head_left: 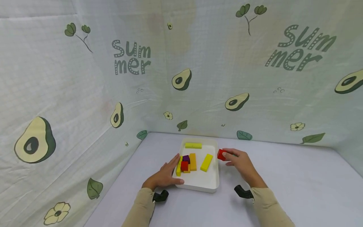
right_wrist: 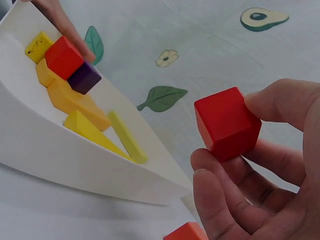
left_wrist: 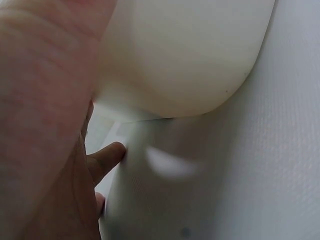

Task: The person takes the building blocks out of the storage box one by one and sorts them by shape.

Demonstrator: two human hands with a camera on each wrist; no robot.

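Observation:
A red cube (right_wrist: 227, 122) is pinched between the thumb and fingers of my right hand (head_left: 241, 162), just outside the right rim of a white tray (head_left: 198, 186). Along the tray's left side rests my left hand (head_left: 164, 176), fingers extended, thumb over the near left corner. Inside the tray, near that hand, another red cube (head_left: 184, 166) sits among a purple block (head_left: 186, 159), orange blocks (head_left: 193, 162) and a yellow bar (head_left: 179, 167). Two more yellow bars lie apart, one slanted (head_left: 206, 162) and one at the far end (head_left: 193, 145). The left wrist view shows mainly the thumb and the tray's outer wall (left_wrist: 195, 60).
An orange-red block (right_wrist: 186, 232) shows at the bottom edge of the right wrist view, outside the tray. The pale table (head_left: 283, 176) extends to both sides. A printed cloth (head_left: 204, 78) with avocados and leaves hangs behind and to the left.

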